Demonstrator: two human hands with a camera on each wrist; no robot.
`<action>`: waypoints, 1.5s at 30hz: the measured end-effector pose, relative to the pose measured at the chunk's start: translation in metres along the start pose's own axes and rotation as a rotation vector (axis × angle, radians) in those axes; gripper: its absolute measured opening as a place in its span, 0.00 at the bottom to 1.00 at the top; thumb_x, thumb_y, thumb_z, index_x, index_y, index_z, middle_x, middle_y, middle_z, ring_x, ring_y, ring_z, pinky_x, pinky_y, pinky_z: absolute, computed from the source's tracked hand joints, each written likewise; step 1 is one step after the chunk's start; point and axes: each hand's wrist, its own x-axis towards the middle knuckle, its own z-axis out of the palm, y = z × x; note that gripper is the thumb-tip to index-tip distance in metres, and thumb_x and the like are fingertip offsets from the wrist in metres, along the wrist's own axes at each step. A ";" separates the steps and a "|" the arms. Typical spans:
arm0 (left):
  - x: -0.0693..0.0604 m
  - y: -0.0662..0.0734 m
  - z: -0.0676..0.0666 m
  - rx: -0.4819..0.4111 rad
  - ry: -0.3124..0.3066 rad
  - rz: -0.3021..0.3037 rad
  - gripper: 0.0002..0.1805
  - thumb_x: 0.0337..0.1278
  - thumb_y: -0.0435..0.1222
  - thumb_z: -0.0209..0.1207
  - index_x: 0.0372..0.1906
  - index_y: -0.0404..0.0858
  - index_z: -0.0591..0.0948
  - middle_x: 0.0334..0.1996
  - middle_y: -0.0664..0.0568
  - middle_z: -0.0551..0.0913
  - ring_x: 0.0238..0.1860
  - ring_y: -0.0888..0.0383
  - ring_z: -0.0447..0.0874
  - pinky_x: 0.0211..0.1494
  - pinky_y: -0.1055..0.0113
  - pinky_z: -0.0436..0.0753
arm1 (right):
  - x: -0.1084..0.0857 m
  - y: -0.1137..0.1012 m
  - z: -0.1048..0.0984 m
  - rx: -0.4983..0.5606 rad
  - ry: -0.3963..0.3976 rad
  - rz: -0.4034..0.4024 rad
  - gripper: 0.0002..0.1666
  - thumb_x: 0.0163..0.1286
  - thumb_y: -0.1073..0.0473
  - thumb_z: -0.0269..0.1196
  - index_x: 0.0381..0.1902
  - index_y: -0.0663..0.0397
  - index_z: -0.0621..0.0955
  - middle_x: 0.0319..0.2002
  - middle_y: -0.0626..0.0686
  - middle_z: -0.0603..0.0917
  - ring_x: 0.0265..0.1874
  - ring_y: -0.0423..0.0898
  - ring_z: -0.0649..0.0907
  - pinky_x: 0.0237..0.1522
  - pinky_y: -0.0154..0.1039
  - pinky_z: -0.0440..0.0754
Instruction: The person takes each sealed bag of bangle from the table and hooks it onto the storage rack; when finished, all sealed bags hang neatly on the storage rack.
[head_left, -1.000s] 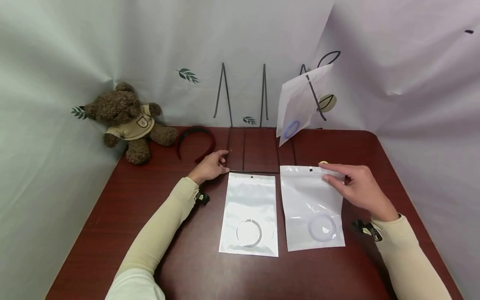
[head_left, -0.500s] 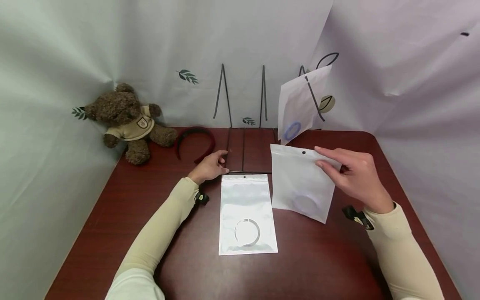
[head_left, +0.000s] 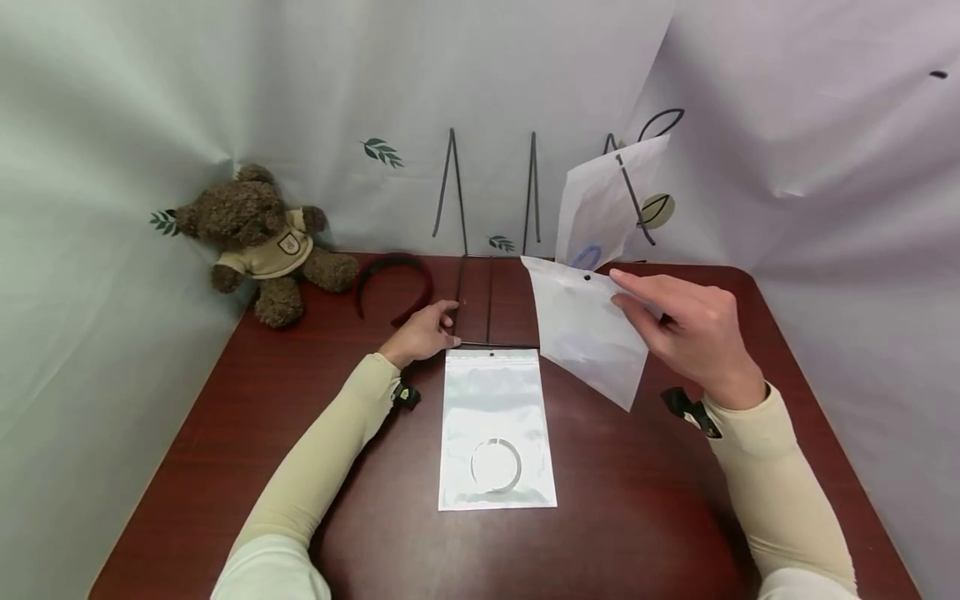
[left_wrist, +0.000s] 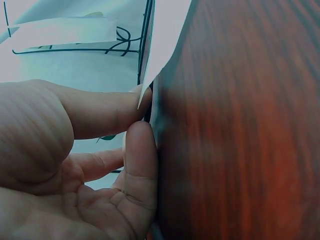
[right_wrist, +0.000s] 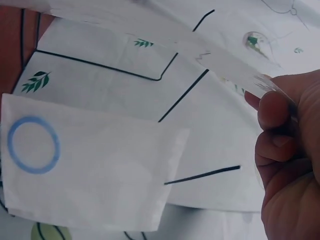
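My left hand [head_left: 422, 333] grips the front left corner of a black wire display rack [head_left: 490, 300], thumb and forefinger on its base wire. With thumb and fingertips, my right hand [head_left: 693, 333] pinches the top right edge of a white zip bag [head_left: 581, 321]. This bag is lifted and tilted; a faint ring shows through it, and its punched hole faces up near my fingers. Behind it another white bag [head_left: 609, 200] hangs from the rack's right hook, a blue ring [right_wrist: 34, 145] visible inside in the right wrist view.
A third bag [head_left: 491, 400], silvery with a ring showing, lies flat on the dark red table [head_left: 600, 517] before the rack. At the back left sit a brown teddy bear [head_left: 262, 250] and a dark red headband [head_left: 393, 260]. Pale cloth [head_left: 337, 83] hangs behind.
My right hand has raised its bag off the table and carried it left and back towards the rack, tilting it. The left hand stays at the rack's corner.
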 end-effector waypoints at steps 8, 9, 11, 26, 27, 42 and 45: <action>0.000 0.001 -0.002 0.008 0.004 0.001 0.40 0.68 0.31 0.68 0.81 0.39 0.64 0.50 0.45 0.75 0.45 0.53 0.79 0.53 0.59 0.76 | 0.018 0.000 0.013 -0.004 0.027 -0.025 0.17 0.69 0.60 0.73 0.54 0.55 0.91 0.38 0.55 0.94 0.26 0.49 0.88 0.28 0.45 0.79; 0.000 0.001 -0.002 0.008 0.004 0.000 0.40 0.68 0.31 0.68 0.81 0.39 0.64 0.50 0.45 0.75 0.45 0.53 0.78 0.53 0.59 0.75 | 0.020 0.001 0.015 0.002 0.036 -0.025 0.18 0.66 0.63 0.75 0.54 0.55 0.91 0.37 0.56 0.94 0.24 0.49 0.87 0.28 0.44 0.79; 0.000 0.001 -0.002 0.004 0.004 -0.004 0.40 0.68 0.31 0.67 0.81 0.39 0.64 0.51 0.45 0.75 0.45 0.53 0.78 0.53 0.59 0.75 | 0.025 0.002 0.019 0.014 0.053 -0.024 0.21 0.61 0.67 0.76 0.53 0.55 0.91 0.36 0.56 0.93 0.22 0.49 0.85 0.28 0.44 0.78; 0.001 -0.003 -0.001 -0.011 0.008 -0.001 0.41 0.67 0.31 0.69 0.81 0.41 0.65 0.51 0.46 0.75 0.44 0.54 0.79 0.53 0.59 0.75 | 0.043 0.008 0.051 0.061 0.051 0.002 0.18 0.63 0.70 0.75 0.52 0.59 0.91 0.39 0.59 0.93 0.19 0.46 0.77 0.26 0.37 0.69; 0.001 -0.003 -0.001 -0.009 0.011 -0.001 0.41 0.67 0.31 0.69 0.81 0.41 0.65 0.51 0.46 0.75 0.45 0.54 0.79 0.53 0.59 0.76 | 0.043 0.008 0.053 0.060 0.053 0.008 0.18 0.64 0.70 0.75 0.52 0.59 0.91 0.38 0.59 0.93 0.19 0.46 0.78 0.26 0.37 0.69; 0.002 -0.001 -0.001 -0.002 0.007 -0.009 0.41 0.67 0.31 0.68 0.81 0.41 0.65 0.51 0.46 0.75 0.44 0.54 0.77 0.52 0.58 0.74 | 0.049 0.028 0.086 0.041 0.144 0.083 0.16 0.70 0.67 0.71 0.55 0.60 0.90 0.44 0.60 0.93 0.37 0.57 0.92 0.38 0.54 0.85; 0.001 0.000 -0.001 0.003 0.003 -0.008 0.41 0.67 0.31 0.69 0.81 0.41 0.65 0.51 0.46 0.75 0.44 0.54 0.77 0.53 0.59 0.74 | 0.052 0.034 0.091 0.023 0.150 0.092 0.16 0.71 0.66 0.71 0.56 0.60 0.90 0.45 0.61 0.93 0.35 0.58 0.91 0.36 0.53 0.84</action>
